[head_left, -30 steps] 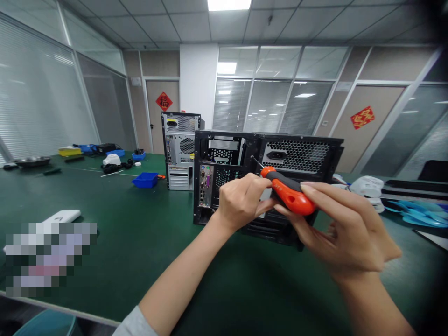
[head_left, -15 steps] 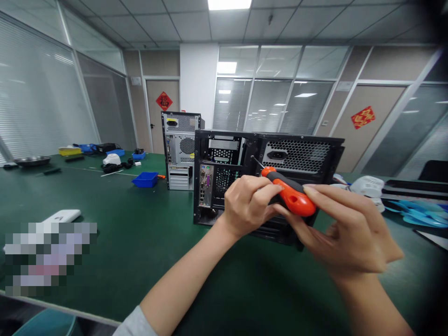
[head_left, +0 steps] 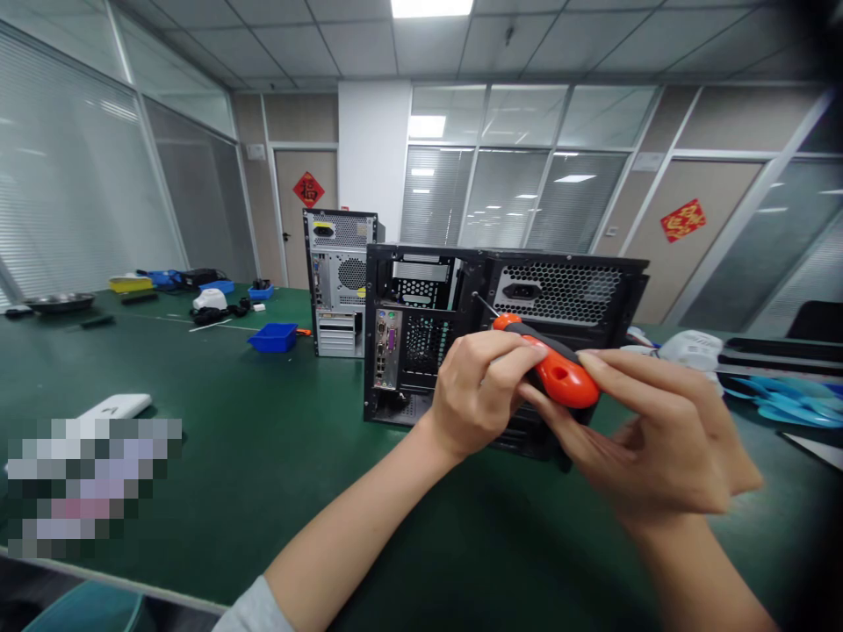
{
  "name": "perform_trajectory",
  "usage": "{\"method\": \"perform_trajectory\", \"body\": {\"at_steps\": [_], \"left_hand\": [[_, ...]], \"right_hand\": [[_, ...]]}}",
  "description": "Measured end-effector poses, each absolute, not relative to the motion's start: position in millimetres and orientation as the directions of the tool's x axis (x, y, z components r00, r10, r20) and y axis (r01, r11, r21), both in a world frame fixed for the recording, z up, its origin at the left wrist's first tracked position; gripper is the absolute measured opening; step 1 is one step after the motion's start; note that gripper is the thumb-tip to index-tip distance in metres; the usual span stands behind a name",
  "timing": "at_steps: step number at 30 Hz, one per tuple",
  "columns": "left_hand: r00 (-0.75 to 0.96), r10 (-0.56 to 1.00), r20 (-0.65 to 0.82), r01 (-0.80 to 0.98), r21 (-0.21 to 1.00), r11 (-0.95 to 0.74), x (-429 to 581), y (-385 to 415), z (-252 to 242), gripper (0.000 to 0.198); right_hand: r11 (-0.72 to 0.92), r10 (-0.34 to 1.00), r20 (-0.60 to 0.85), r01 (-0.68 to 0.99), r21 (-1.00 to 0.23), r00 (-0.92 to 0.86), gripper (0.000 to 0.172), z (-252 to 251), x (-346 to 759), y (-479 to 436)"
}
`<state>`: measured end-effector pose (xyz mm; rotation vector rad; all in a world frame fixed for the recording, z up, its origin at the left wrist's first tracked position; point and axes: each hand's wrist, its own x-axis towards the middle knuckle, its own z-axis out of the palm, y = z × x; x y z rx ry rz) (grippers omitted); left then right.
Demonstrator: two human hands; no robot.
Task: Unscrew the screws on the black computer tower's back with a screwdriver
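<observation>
A black computer case [head_left: 559, 294] stands on the green table [head_left: 263, 456], its rear panel facing me. An orange and black screwdriver [head_left: 557, 373] points its thin shaft at the top middle of that panel. My left hand [head_left: 484, 386] is curled round the front of the handle. My right hand [head_left: 652, 430] holds the handle's rear end between thumb and fingers. Both hands are closed on the tool.
A silver computer case [head_left: 339, 281] stands behind on the left. A blue tray [head_left: 273, 337] lies beside it, with more small trays and black parts [head_left: 211, 307] further back. A white flat item [head_left: 115, 406] lies at the left. White and blue things [head_left: 777, 395] sit at right.
My left hand has slid to the right along the handle and wrapped closer round it. The screwdriver and my right hand have barely shifted.
</observation>
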<state>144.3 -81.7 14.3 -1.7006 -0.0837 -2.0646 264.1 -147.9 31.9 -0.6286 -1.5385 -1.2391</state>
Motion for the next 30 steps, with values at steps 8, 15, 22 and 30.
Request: {"method": "perform_trajectory", "body": {"at_steps": [8,15,22,30], "left_hand": [[-0.115,-0.277,0.954,0.358,-0.220,-0.907,145.4,-86.1,15.8,0.020],[-0.101,-0.292,0.951,0.355,-0.240,-0.904,146.4,-86.6,16.1,0.020],[-0.091,-0.307,0.947,0.366,-0.255,-0.895,146.9,-86.1,16.8,0.020],[-0.076,-0.288,0.954,0.362,-0.243,-0.900,147.2,-89.0,16.3,0.024]], "right_hand": [[0.364,-0.175,0.927,0.853,0.373,-0.331,0.063,29.7,268.8,-146.6],[0.336,-0.230,0.927,0.870,0.360,-0.295,0.053,29.6,271.7,-141.6],[0.305,-0.168,0.953,0.906,0.295,-0.254,0.041,28.0,268.6,-146.0],[0.291,-0.170,0.954,0.912,0.290,-0.249,0.031,27.2,271.7,-144.2]]}}
